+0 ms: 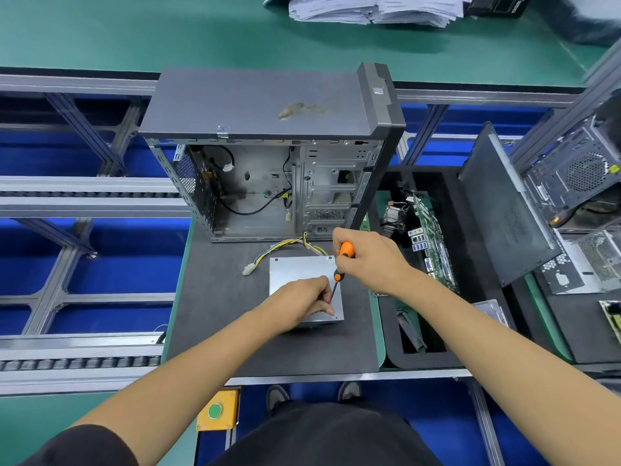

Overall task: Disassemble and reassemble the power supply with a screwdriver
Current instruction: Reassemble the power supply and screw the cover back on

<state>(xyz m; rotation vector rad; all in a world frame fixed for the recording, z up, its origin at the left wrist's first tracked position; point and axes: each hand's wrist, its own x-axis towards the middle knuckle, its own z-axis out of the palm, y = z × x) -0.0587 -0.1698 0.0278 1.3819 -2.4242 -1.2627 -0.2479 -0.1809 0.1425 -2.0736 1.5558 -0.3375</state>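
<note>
The silver power supply lies flat on the dark mat in front of the open computer case. Its yellow and black cable bundle runs out from the far side toward the case. My right hand grips the orange and black screwdriver by its handle, the shaft slanting down toward the near right part of the supply's top. My left hand rests on the supply and pinches the shaft near its tip, hiding the tip itself.
A black foam tray to the right holds a motherboard and other parts. A dark side panel leans beside it, with more cases at far right. Paper stacks lie on the far green bench. A yellow box with a green button sits below the table edge.
</note>
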